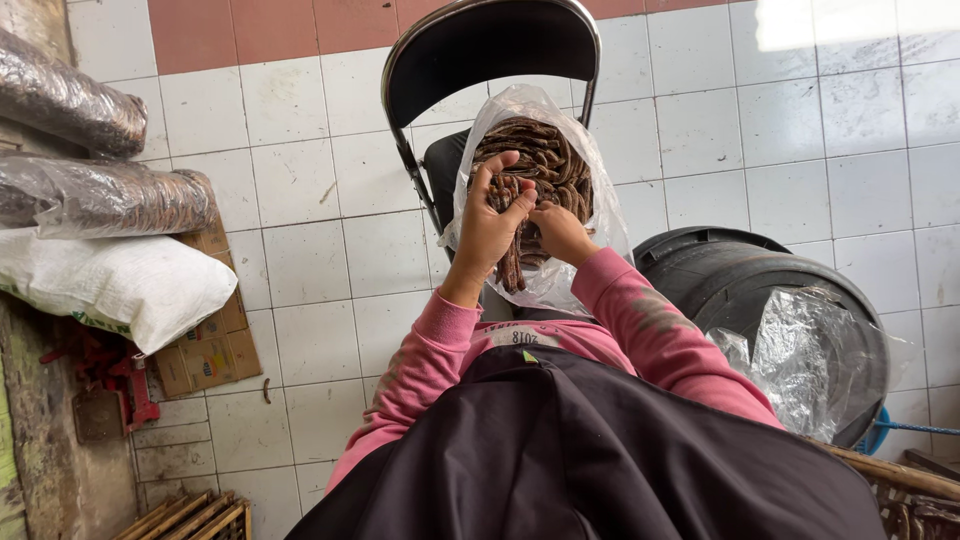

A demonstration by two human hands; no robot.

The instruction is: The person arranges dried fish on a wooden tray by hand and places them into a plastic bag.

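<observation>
Both your hands are in the clear bag of brown sticks on the chair.

At far left, plastic-wrapped rolls (70, 95) and a white sack (130, 285) lie stacked beside flattened cardboard (205, 350). In the middle, the clear plastic bag (600, 215) rests on the seat of the black folding chair (490, 45), full of thin brown sticks (540, 160). Your left hand (490, 225) pinches a few sticks between thumb and fingers; your right hand (562, 232) is curled closed on the bundle just beside it. The sticks look light, stiff and likely brittle, so grip them mid-length, gently. At right stands a black barrel (730, 280) holding crumpled plastic (800, 350).
</observation>
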